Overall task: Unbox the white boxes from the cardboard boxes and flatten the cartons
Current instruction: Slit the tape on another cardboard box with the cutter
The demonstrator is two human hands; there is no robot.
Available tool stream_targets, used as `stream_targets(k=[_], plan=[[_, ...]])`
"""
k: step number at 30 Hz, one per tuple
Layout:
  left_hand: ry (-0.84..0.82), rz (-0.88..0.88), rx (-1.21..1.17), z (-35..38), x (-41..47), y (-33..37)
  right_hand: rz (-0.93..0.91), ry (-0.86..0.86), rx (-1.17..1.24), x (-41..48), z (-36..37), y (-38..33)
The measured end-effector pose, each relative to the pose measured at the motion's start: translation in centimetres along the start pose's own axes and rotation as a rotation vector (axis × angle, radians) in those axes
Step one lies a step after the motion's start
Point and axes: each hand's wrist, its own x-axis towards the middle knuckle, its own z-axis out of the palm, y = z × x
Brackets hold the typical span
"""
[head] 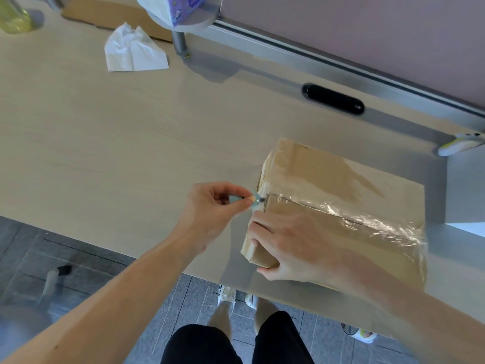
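A closed brown cardboard box (322, 174) lies on the pale wooden desk (105, 143) near its front edge, its top seam covered with shiny clear tape (367, 219). My left hand (212, 206) pinches a small teal cutter (252, 199) whose tip touches the left end of the taped seam. My right hand (291, 243) lies on the box's near left corner, fingers bent over its edge and thumb against its front side. No white boxes are visible.
A crumpled white tissue (133, 49) and a flat piece of cardboard (115, 14) lie at the back left. A black oblong device (332, 99) sits near the grey partition rail (341, 61). A tissue pack rests on a round stand (181, 19). Below the desk are my legs.
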Motion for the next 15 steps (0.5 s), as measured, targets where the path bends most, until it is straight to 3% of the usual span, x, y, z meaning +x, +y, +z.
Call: stream_targets(k=[2,4,15], plan=[[0.053,-0.001,-0.042,0.0,0.8,0.3,0.019,-0.011,0.011,0.2,-1.2,-0.6],[0.004,0.021,0.004,0.2,0.9,0.7,0.029,-0.013,-0.072,-0.1,-2.0,-1.4],[-0.108,0.033,0.166,0.5,-0.2,1.7,0.108,-0.095,-0.003,-0.7,-2.9,-2.1]])
